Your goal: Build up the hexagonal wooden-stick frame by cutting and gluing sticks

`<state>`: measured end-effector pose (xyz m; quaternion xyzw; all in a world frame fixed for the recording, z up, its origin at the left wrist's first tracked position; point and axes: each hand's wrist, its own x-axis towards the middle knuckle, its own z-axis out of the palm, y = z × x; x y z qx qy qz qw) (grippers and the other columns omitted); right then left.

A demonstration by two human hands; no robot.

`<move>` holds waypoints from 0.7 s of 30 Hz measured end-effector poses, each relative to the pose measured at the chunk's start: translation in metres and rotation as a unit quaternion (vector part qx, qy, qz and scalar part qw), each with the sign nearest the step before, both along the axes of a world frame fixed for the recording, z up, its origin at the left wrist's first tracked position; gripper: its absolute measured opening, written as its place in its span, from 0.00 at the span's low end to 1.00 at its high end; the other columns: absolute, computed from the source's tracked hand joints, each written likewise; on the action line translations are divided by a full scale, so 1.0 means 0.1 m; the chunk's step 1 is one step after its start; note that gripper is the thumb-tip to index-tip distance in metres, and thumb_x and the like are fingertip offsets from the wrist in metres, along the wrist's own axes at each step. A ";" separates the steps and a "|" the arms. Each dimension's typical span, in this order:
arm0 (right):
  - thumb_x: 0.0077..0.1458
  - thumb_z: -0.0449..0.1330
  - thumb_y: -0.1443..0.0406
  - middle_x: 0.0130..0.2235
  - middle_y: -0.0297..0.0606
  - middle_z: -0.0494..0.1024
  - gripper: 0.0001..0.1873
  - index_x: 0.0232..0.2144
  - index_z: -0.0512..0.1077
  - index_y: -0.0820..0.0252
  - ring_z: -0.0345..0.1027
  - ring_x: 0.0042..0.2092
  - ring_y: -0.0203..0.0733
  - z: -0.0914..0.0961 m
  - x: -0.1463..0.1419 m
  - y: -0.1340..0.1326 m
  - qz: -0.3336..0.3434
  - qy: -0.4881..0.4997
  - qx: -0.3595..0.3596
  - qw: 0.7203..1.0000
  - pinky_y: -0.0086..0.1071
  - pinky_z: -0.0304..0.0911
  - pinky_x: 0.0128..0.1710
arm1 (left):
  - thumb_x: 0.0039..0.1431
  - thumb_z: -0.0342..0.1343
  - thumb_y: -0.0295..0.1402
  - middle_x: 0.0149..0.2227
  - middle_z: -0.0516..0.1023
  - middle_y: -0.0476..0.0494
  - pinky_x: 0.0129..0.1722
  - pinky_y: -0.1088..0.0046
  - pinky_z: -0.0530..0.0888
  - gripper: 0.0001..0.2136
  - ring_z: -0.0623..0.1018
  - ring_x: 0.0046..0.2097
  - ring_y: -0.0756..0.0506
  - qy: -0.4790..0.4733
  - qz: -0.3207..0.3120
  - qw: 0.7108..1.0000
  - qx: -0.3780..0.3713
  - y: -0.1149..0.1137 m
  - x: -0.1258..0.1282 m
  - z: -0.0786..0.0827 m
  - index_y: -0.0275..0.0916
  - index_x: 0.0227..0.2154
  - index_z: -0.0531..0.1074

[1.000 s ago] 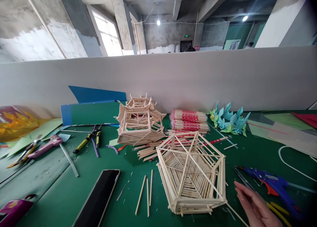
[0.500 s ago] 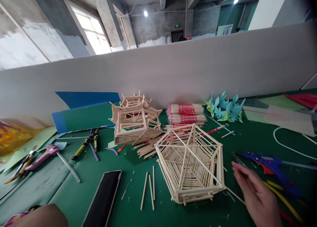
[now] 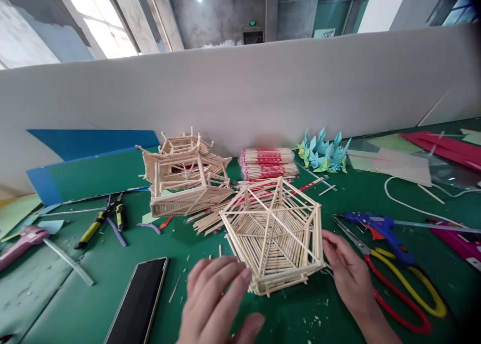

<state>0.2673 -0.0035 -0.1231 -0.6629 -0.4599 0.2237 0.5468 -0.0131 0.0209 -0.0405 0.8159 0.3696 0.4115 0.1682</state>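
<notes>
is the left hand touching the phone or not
Apart. The head view shows it: a strip of bare green table separates the left hand from the phone.

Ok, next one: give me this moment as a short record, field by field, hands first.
Left hand: open, before the stick frame's near-left corner; contact unclear
Right hand: at the frame's right side, fingers partly hidden
Behind frame: wrapped stick bundles
Left of frame: second stick model, pliers, phone
Right of frame: scissors, blue glue gun
Surface: green table
</notes>
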 end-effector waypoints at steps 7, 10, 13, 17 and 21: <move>0.57 0.51 0.56 0.56 0.43 0.66 0.20 0.49 0.68 0.56 0.58 0.57 0.49 0.00 -0.11 0.02 0.019 -0.005 0.007 1.000 0.43 0.58 0.54 | 0.54 0.55 0.33 0.48 0.71 0.37 0.53 0.51 0.60 0.28 0.70 0.51 0.35 0.019 0.005 0.998 0.056 0.06 0.55 -0.26 0.49 0.58 0.56; 0.57 0.51 0.55 0.56 0.45 0.66 0.20 0.47 0.71 0.57 0.59 0.57 0.50 0.01 -0.14 0.02 0.026 0.005 0.009 1.000 0.45 0.56 0.55 | 0.55 0.53 0.34 0.47 0.71 0.37 0.54 0.51 0.59 0.28 0.70 0.50 0.35 0.006 0.013 0.998 0.064 0.08 0.54 -0.38 0.49 0.58 0.54; 0.57 0.52 0.56 0.55 0.44 0.67 0.19 0.46 0.71 0.57 0.60 0.56 0.50 0.00 -0.17 0.03 0.036 0.017 0.009 0.999 0.42 0.59 0.54 | 0.55 0.51 0.36 0.45 0.70 0.37 0.54 0.51 0.60 0.26 0.70 0.49 0.35 -0.007 0.028 0.996 0.079 0.13 0.51 -0.45 0.48 0.58 0.56; 0.59 0.51 0.58 0.56 0.43 0.66 0.17 0.48 0.69 0.56 0.60 0.56 0.46 -0.02 -0.27 0.04 0.057 0.059 0.008 0.997 0.34 0.63 0.50 | 0.56 0.49 0.35 0.44 0.70 0.37 0.53 0.50 0.61 0.24 0.70 0.47 0.36 -0.012 0.056 0.993 0.107 0.16 0.48 -0.46 0.46 0.57 0.57; 0.60 0.49 0.58 0.55 0.44 0.67 0.17 0.47 0.67 0.57 0.64 0.53 0.44 0.01 -0.31 0.07 0.058 0.066 -0.017 0.996 0.30 0.66 0.48 | 0.58 0.48 0.32 0.43 0.69 0.36 0.51 0.50 0.63 0.21 0.70 0.47 0.37 0.004 0.067 0.989 0.131 0.17 0.45 -0.44 0.41 0.55 0.60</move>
